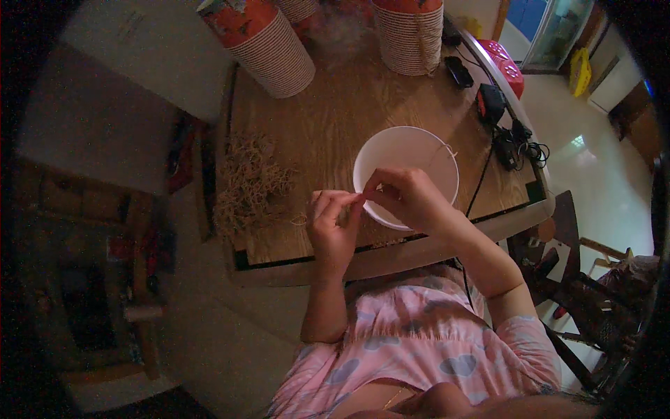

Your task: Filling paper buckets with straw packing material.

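A dim room, and under me the wood-grained table (335, 133), with the white tub as my clock centre. Stacked paper buckets (276, 63) tower between ten and eleven, and at twelve. At nine sprawls the brown strand tangle (255, 178), a big heap, so I'd judge plenty is left. The white tub (391, 150) looks barely started! At its eight, my left hand (331, 223) and right hand (410, 199) meet, grip pinched together, contents too small to tell. One pale strand (450, 151) sits at the tub's two.

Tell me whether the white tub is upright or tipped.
Upright: the white tub stands on the table, its open mouth facing up.
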Motion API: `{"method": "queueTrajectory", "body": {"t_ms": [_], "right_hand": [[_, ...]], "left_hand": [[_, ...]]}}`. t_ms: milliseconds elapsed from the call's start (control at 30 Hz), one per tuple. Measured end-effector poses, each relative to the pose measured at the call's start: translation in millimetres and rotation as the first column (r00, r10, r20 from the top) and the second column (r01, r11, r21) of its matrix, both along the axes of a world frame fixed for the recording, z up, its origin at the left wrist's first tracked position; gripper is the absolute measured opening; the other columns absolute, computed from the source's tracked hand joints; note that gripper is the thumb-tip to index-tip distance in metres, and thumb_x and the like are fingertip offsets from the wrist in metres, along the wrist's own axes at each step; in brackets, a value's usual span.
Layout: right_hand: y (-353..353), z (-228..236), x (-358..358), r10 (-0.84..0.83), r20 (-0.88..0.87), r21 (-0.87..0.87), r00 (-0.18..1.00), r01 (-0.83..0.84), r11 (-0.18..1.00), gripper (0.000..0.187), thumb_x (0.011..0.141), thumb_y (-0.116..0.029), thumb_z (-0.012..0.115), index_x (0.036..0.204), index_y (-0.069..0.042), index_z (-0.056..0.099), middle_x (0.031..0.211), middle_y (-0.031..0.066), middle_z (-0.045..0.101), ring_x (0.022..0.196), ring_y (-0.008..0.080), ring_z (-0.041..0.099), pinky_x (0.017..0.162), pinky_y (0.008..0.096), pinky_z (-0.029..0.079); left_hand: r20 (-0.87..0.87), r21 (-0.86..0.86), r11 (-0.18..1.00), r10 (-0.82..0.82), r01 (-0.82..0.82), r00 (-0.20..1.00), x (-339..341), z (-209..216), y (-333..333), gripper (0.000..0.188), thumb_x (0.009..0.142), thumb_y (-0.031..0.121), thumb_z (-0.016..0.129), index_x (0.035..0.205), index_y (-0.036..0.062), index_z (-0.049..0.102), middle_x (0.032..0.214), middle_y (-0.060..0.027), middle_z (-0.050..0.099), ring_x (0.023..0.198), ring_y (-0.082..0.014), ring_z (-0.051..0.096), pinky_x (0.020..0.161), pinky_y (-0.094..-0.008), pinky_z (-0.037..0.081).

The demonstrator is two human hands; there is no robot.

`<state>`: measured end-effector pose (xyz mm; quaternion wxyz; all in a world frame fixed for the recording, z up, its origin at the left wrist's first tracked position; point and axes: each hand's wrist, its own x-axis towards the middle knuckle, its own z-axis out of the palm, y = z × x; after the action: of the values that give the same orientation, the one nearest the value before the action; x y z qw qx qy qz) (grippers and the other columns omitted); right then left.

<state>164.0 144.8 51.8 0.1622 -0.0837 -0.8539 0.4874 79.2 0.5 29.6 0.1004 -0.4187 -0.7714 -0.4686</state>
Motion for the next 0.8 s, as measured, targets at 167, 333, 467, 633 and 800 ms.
{"method": "queueTrajectory", "body": {"t_ms": [167,333,467,633,800], "right_hand": [[0,-2,-2,-0.008,-0.007,0.037,1.0,0.008,0.999,0.007,0.079,-0.011,0.063,0.084,-0.005,0.061,0.07,0.0098,0.06,0.061,0.0172,0.059,0.055,0.0298,0.046],[0,-13,-8,-0.016,-0.088,0.239,0.996,0.037,0.97,0.008,0.079,-0.015,0.062,0.082,-0.008,0.06,0.074,0.0101,0.061,0.066,0.0277,0.06,0.058,0.0366,0.047],[-3,-19,-13,-0.089,0.067,0.404,0.994,0.055,0.913,0.009,0.078,-0.017,0.058,0.08,-0.009,0.059,0.077,0.0108,0.061,0.071,0.0323,0.059,0.061,0.0416,0.048],[-1,-21,-14,-0.08,0.095,0.415,0.992,0.034,0.909,0.01,0.078,-0.018,0.058,0.079,-0.008,0.059,0.077,0.0113,0.06,0.071,0.0323,0.059,0.061,0.0423,0.048],[1,-26,-18,-0.063,0.066,0.474,0.996,0.024,0.88,0.009,0.077,-0.017,0.058,0.079,-0.008,0.058,0.077,0.0112,0.059,0.071,0.0322,0.059,0.06,0.042,0.047]], "left_hand": [[0.001,0.004,1.0,-0.027,0.027,1.0,-3,-2,-1,0.006,0.077,0.008,0.064,0.083,0.0061,0.064,0.081,-0.0051,0.06,0.08,-0.023,0.055,0.073,-0.0329,0.043],[0.063,0.014,0.999,-0.048,0.047,0.997,-6,-7,-2,0.006,0.081,0.009,0.06,0.085,0.0058,0.064,0.085,-0.0069,0.06,0.081,-0.0246,0.055,0.074,-0.0334,0.043],[0.135,-0.033,0.999,0.03,-0.025,0.99,-16,-22,-10,0.011,0.079,0.009,0.061,0.089,0.0049,0.064,0.088,-0.0083,0.06,0.084,-0.0255,0.055,0.077,-0.0343,0.043],[0.105,-0.111,0.994,0.018,-0.006,0.994,-19,-38,-8,0.016,0.074,0.009,0.065,0.089,0.0032,0.063,0.089,-0.0089,0.059,0.086,-0.0261,0.054,0.078,-0.0351,0.043],[0.129,-0.062,0.998,-0.014,0.022,0.992,-15,-33,-3,0.018,0.072,0.008,0.066,0.089,0.0018,0.063,0.089,-0.0091,0.059,0.086,-0.0268,0.053,0.078,-0.0358,0.043]]}}
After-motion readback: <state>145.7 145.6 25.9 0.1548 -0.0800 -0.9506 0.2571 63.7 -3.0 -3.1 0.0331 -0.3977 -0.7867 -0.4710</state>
